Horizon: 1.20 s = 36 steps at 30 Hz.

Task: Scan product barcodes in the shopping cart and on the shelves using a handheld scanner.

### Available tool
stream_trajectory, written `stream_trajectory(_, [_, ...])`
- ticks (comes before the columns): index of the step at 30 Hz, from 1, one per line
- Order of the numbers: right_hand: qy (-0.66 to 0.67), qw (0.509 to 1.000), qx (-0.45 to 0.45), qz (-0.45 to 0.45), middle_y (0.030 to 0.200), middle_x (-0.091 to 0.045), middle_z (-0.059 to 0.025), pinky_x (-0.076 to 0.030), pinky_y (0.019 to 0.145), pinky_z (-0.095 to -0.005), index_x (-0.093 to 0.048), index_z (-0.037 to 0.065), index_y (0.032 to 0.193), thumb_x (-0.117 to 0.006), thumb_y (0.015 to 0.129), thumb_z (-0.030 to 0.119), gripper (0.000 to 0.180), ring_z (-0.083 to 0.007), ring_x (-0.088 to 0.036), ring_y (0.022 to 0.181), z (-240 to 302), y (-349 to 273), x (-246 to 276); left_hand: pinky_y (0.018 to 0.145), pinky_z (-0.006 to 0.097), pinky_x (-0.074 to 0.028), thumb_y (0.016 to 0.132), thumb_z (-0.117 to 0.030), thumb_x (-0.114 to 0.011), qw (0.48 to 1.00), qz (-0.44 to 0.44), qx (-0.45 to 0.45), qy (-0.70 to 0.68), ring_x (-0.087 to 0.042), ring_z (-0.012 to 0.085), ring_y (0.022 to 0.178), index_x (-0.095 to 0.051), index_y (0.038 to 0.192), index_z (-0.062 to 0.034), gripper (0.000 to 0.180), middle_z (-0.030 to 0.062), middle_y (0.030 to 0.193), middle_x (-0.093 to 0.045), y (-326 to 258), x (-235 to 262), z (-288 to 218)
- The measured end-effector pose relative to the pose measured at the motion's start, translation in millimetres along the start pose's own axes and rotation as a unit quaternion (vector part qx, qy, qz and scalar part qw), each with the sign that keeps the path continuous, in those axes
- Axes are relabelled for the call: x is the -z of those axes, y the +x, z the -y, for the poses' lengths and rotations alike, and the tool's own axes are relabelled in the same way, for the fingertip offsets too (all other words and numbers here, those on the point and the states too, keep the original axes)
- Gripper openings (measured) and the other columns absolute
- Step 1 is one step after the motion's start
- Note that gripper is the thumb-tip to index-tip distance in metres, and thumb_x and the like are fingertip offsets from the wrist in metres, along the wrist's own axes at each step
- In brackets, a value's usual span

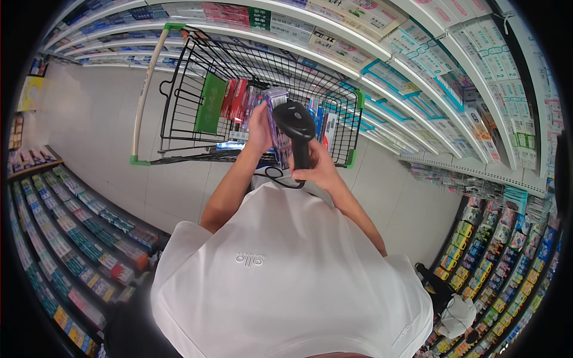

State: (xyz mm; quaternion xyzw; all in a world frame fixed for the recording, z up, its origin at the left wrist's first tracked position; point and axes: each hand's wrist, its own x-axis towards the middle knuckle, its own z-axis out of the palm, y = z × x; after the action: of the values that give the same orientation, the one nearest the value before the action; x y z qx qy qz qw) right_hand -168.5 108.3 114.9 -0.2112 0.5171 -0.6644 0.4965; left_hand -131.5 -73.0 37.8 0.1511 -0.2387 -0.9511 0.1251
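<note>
A slim purple box (274, 96) stands on end in my left hand (259, 128), whose fingers are closed on its side. A barcode prints on the box's top part. My right hand (319, 167) grips the handle of a black barcode scanner (294, 119), with its cord looping below. The scanner's head overlaps the box and hides part of it. Both hands are over the near side of a black wire shopping cart (173, 128). Inside the cart are several red boxes (237, 98), a green panel or box (210, 104) and blue and white packages.
Shelves (382, 65) of boxed goods run along the far side and right. A low display rack (77, 221) is at the left, another (495, 256) at the lower right. Near that rack is another person (456, 316). Tiled floor (107, 113) shows left of the cart.
</note>
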Motion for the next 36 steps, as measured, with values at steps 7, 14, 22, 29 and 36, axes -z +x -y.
stream_trajectory(7, [0.003, 1.000, 0.002, 0.000, 0.077, -0.061, -0.0028, -0.047, 0.064, -0.0246, -0.042, 0.006, 0.130, -0.079, 0.066, -0.003, 0.075, -0.0102, -0.060, 0.071, 1.3, -0.6, -1.6, 0.096, 0.037, -0.044, 0.096, -0.041, -0.038, 1.000, 0.001, 0.004, -0.011, -0.059, 0.0215, 0.106, -0.053, 0.122, -0.0037, 0.048, 0.0107, 0.115, -0.062, 0.4, 0.8, 0.2])
stream_trajectory(14, [-0.014, 1.000, 0.012, 0.005, 0.078, -0.062, -0.0029, -0.047, 0.064, -0.0248, -0.042, 0.006, 0.131, -0.080, 0.065, -0.002, 0.076, -0.0102, -0.060, 0.071, -3.2, 0.2, 2.4, 0.095, 0.036, -0.044, 0.096, -0.040, -0.037, 1.000, 0.001, 0.005, -0.014, -0.059, 0.0215, 0.106, -0.053, 0.122, -0.0035, 0.047, 0.0105, 0.115, -0.062, 0.8, 1.2, 1.0])
stream_trajectory(22, [-0.016, 1.000, 0.011, 0.004, 0.076, -0.062, -0.0022, -0.046, 0.063, -0.0240, -0.044, 0.006, 0.129, -0.079, 0.065, -0.001, 0.073, -0.0095, -0.060, 0.070, -3.4, 0.5, 2.1, 0.095, 0.036, -0.045, 0.096, -0.040, -0.037, 1.000, -0.011, 0.006, -0.016, -0.060, 0.0218, 0.105, -0.053, 0.121, -0.0032, 0.047, 0.0112, 0.113, -0.063, -2.0, -2.7, -1.8])
stream_trajectory(29, [-0.025, 1.000, 0.008, 0.004, 0.076, -0.062, -0.0018, -0.046, 0.063, -0.0241, -0.045, 0.005, 0.126, -0.079, 0.065, -0.001, 0.070, -0.0096, -0.060, 0.070, -2.1, 1.5, 2.3, 0.095, 0.036, -0.045, 0.096, -0.040, -0.038, 1.000, -0.003, 0.000, -0.015, -0.060, 0.0219, 0.105, -0.053, 0.121, -0.0028, 0.047, 0.0113, 0.113, -0.063, -0.6, -1.8, -0.7])
stream_trajectory(36, [-0.013, 1.000, -0.012, -0.020, 0.079, -0.060, -0.0063, -0.048, 0.064, -0.0280, -0.048, 0.003, 0.121, -0.085, 0.062, 0.008, 0.070, -0.0146, -0.060, 0.071, -8.7, -0.8, 4.0, 0.091, 0.037, -0.047, 0.096, -0.041, -0.038, 0.999, -0.040, 0.016, 0.003, -0.061, 0.0207, 0.102, -0.056, 0.118, -0.0043, 0.047, 0.0100, 0.111, -0.064, -2.4, 0.2, 4.9])
